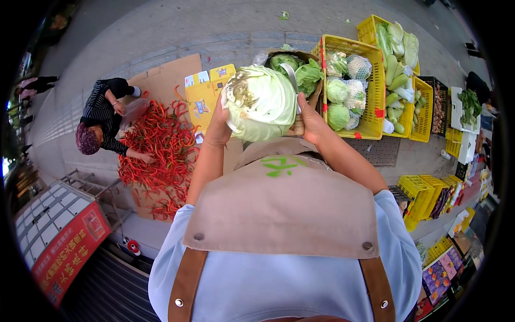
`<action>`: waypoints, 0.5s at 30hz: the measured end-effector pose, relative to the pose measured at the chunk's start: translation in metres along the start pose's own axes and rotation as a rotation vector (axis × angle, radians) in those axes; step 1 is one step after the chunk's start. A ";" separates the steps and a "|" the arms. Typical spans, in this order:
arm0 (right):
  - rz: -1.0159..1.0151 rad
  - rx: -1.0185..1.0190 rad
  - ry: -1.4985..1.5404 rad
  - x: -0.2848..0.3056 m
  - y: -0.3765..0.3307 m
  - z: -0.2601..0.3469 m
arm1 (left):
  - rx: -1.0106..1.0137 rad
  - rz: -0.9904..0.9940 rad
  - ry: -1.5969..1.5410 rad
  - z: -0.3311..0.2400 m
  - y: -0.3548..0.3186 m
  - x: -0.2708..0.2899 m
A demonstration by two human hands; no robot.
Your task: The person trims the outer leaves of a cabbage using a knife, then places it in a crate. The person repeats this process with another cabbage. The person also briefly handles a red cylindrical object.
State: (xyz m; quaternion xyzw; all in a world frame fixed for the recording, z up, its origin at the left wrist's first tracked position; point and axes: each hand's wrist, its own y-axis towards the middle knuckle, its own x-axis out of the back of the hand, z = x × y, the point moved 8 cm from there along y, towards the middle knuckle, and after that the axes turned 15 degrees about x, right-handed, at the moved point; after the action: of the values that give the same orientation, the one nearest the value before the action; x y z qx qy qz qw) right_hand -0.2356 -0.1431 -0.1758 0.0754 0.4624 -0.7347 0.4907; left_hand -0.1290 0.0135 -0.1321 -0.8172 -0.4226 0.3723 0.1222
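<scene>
Cabbage (261,102) sits clamped in our left hand (219,126) fingers, steadied for trimming; our right hand (308,121) fingers grip a knife (291,78) above a basket (300,59) of leaves.

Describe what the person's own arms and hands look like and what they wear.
Both forearms are bare, with no gloves, rings or watch visible on the left hand or right hand. Short light-blue sleeves end above the elbows. A tan apron with brown straps and metal rivets covers the chest.
</scene>
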 end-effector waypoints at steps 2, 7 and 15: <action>0.046 -0.030 0.236 0.007 0.009 -0.015 | -0.048 -0.024 0.302 -0.016 -0.001 -0.022; 0.281 0.086 0.535 -0.009 0.007 0.007 | 0.034 0.099 0.318 -0.031 -0.010 -0.033; 0.047 -0.104 0.125 -0.002 0.004 -0.020 | 0.403 0.207 -0.390 0.017 0.043 -0.004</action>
State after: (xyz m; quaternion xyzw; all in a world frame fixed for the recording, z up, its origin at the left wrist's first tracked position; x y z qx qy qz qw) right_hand -0.2381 -0.1266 -0.1884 0.1063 0.5279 -0.6916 0.4814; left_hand -0.1166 -0.0182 -0.1642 -0.7283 -0.2701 0.6091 0.1600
